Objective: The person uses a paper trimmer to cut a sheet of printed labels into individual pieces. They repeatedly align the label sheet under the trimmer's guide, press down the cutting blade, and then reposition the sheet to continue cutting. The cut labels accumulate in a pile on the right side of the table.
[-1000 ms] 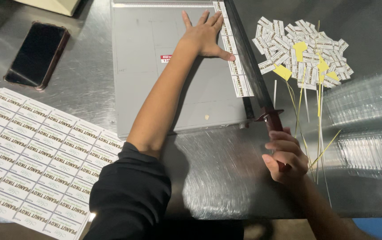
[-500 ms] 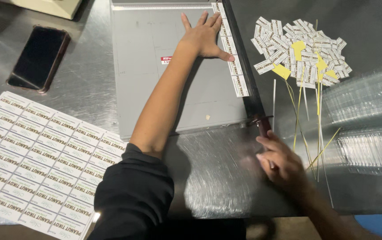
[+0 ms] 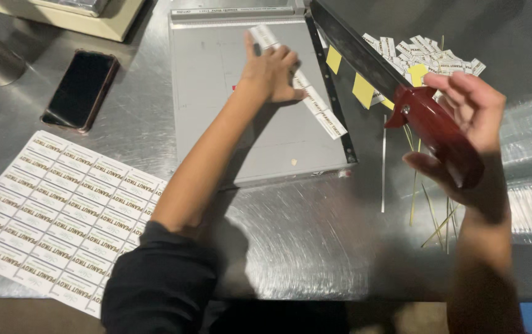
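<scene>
1. While the right hand [image 3: 464,133] loosely wraps the red handle [image 3: 436,133], the raised blade [image 3: 355,52] hides part of the cut labels [image 3: 439,59].
2. Left hand [image 3: 272,73] presses flat on the label strip [image 3: 312,102] on the cutter bed [image 3: 216,111].
3. Earlier, the blade was down and the handle low.
4. A phone [image 3: 81,89] and label sheet [image 3: 61,213] lie left.

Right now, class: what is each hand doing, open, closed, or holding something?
Left hand: open, flat on the label strip on the grey cutter board.
Right hand: loosely curled around the red handle of the raised blade arm.
</scene>
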